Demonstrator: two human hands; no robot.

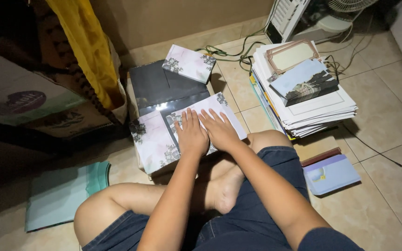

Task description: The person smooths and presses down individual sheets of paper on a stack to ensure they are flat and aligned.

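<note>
At about nine o'clock from the hands a pale green sheet of paper or plastic [63, 195] lies flat on the tiled floor [387, 186], below a brown cardboard box [33, 102] and a hanging yellow cloth [87, 42]. Moving right, a white floral-printed paper card with dark leaf corners [152, 142] rests at the left edge of a low dark glossy block [157, 86] that serves as a worktop, and a smaller stack of the same floral cards [189, 62] sits at its twelve o'clock end. At centre, the left hand [191, 135] and the right hand [219, 130] lie side by side, both open and flat with fingers spread, pressing palms-down on a white floral-printed paper envelope [219, 109] that lies tilted across the block just above the person's crossed legs. That envelope looks light, thin and easily creased, with a somewhat slick surface, so it would likely be best taken by its edges or corners rather than pinched in the middle. At two o'clock a tall pile of white paper sheets [322, 111] carries a grey-blue card [303, 81] and a pink-bordered card [291, 53]; at four o'clock a lavender envelope [331, 174] lies on the floor, and a white fan base [322, 21] stands at one o'clock.
</note>
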